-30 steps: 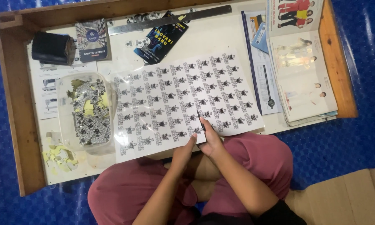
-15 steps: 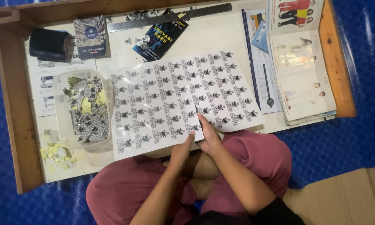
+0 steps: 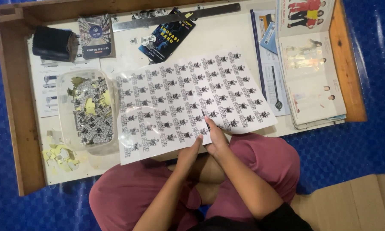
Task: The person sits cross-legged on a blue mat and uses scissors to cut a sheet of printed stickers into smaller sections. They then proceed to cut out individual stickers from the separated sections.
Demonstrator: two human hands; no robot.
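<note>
At the left we see a tub [image 3: 88,112] of cut stickers on the table [image 3: 226,36]. Beside it lies the sticker sheet [image 3: 188,100]. Our left hand [image 3: 189,155] pinches its near edge; our right hand [image 3: 216,137] grips a thin dark tool [image 3: 207,122] on it. Booklets [image 3: 308,72] lie right.

Along the far edge of my worktop [image 3: 226,36] lies a long metal ruler [image 3: 175,16], with a dark leaflet [image 3: 166,35] just below it. A black pouch [image 3: 54,42] sits in the far left corner, a small booklet [image 3: 95,36] beside it. An open catalogue [image 3: 310,68] fills the right edge. Yellow paper scraps [image 3: 59,155] lie near the left corner closest to me.
</note>
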